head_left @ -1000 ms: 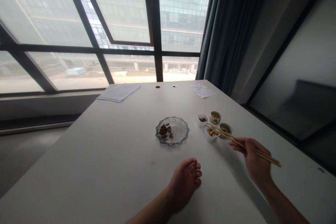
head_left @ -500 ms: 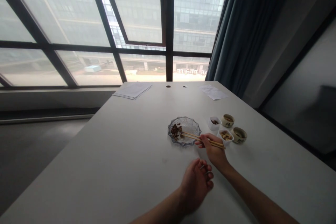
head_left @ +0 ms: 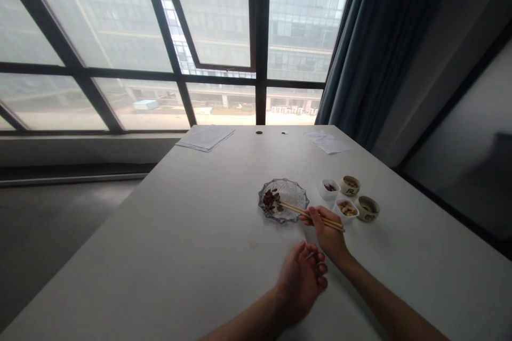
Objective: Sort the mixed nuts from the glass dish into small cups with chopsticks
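My right hand (head_left: 328, 232) is closed on a pair of wooden chopsticks (head_left: 312, 214). Their tips reach over a clear glass plate (head_left: 298, 201) with a scalloped rim, close against a heap of small dark brown pieces (head_left: 271, 198) on its left side. Whether the tips pinch a piece is too small to tell. Nearer to me, my left hand (head_left: 301, 279) rests on its side on the table, empty, with its fingers loosely curled and apart. Right of the plate stand a white cup (head_left: 329, 190) of dark pieces and another white cup (head_left: 347, 210) of pale tan pieces, partly behind my right hand.
Two beige ceramic bowls with dark markings, one behind (head_left: 350, 185) and one in front (head_left: 368, 209), stand right of the white cups. Papers lie at the white table's (head_left: 192, 234) far left (head_left: 206, 138) and far right (head_left: 328, 142). Windows and a dark curtain (head_left: 352, 64) are beyond.
The whole view has shifted slightly, so everything sits a little further right. The chopsticks' tips look closer together among the brown pieces. My left hand stays in place.
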Motion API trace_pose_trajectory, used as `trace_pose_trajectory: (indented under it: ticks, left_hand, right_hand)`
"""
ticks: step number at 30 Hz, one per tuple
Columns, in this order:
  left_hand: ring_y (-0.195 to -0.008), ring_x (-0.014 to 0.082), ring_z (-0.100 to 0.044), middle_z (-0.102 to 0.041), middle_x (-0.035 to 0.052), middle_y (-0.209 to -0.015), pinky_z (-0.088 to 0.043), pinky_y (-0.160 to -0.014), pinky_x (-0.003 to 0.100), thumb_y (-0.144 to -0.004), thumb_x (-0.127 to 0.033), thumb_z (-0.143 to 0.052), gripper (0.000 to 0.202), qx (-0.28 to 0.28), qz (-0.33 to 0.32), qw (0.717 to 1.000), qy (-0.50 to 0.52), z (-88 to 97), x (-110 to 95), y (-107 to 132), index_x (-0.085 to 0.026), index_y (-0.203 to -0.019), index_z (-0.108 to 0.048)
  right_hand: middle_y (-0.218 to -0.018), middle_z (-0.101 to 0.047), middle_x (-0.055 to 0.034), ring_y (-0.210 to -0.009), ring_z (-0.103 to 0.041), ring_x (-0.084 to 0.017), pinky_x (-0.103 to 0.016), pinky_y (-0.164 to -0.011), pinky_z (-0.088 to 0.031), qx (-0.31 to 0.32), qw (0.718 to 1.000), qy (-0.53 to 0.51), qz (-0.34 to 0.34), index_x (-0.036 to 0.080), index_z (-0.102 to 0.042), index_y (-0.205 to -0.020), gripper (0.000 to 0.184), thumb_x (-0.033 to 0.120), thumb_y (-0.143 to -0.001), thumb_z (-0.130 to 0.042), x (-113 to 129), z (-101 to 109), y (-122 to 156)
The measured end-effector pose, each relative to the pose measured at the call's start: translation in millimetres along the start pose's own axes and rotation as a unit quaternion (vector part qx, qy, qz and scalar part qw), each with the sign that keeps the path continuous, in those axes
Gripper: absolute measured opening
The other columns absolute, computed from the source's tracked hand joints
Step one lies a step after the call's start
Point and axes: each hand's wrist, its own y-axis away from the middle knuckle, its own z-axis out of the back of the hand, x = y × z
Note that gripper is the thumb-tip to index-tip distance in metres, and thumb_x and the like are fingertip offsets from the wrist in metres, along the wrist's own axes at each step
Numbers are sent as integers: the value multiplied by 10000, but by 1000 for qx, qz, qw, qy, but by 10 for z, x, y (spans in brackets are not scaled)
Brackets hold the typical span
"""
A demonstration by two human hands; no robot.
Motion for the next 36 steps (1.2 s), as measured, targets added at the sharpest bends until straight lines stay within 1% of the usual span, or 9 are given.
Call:
trace_pose_trajectory:
  ticks: [5, 7, 11, 16, 19, 23, 30, 36]
  left_hand:
    - [-604, 132, -510, -564, 0, -767, -261, -582, 249, -866, -378, -569, 196, 0, 6, 1000, 5, 1, 0, 4, -191, -870, -515]
    - [-602, 130, -506, -562, 1, -765, -259, -580, 249, -861, -376, -573, 197, 2, 6, 1000, 4, -4, 2, 12, -188, -865, -516]
    - [-592, 125, -493, -554, -1, -759, -254, -581, 250, -858, -376, -571, 195, -5, 1, 1000, -3, -21, 6, 26, -189, -872, -518]
    - [-592, 125, -493, -552, -2, -755, -251, -582, 252, -861, -372, -562, 190, -9, 2, 1000, -8, -34, 2, 31, -188, -883, -519]
    - [-592, 125, -494, -551, -4, -753, -252, -582, 251, -866, -374, -558, 192, -6, 1, 1000, -8, -30, -2, 30, -188, -885, -516]
    - [-595, 127, -499, -553, -4, -755, -256, -584, 251, -870, -377, -553, 193, -4, 3, 1000, -5, -19, -6, 24, -188, -885, -512]
    - [-596, 127, -497, -551, -5, -754, -255, -584, 252, -859, -380, -567, 201, -7, 4, 1000, -7, -17, 0, 20, -188, -881, -514]
    - [-602, 127, -496, -552, -4, -758, -258, -587, 253, -854, -370, -577, 196, -3, 1, 1000, -8, -19, 4, 30, -185, -879, -518]
  right_hand:
    - [-767, -752, -79, -719, -737, -241, -320, -660, -589, -11, 1000, 12, 10, 169, -685, -818, 412, 545, -921, -554, -14, 26, -32]
    - [-775, -754, -81, -713, -737, -240, -325, -670, -591, -4, 1000, 15, 13, 169, -688, -820, 406, 542, -918, -560, 5, 52, -50]
    - [-853, -764, -100, -758, -740, -254, -346, -703, -597, 18, 1000, 3, 12, 170, -705, -852, 376, 533, -888, -612, 58, 141, -97]
    - [-773, -758, -95, -691, -733, -248, -348, -663, -592, 36, 999, 37, 8, 170, -708, -838, 365, 527, -869, -639, 66, 234, -157]
    - [-765, -756, -95, -677, -728, -243, -346, -653, -589, 44, 998, 44, 9, 167, -715, -836, 377, 533, -873, -630, 46, 239, -179]
    - [-748, -752, -91, -672, -725, -240, -336, -635, -584, 34, 998, 47, 3, 166, -724, -833, 393, 545, -872, -625, 41, 220, -181]
    - [-781, -758, -100, -649, -714, -221, -319, -622, -580, 47, 997, 64, 5, 165, -713, -818, 394, 543, -878, -619, 114, 232, -154]
    - [-780, -755, -105, -689, -722, -242, -349, -664, -594, 59, 996, 65, 8, 155, -724, -819, 416, 554, -873, -618, 154, 239, -152]
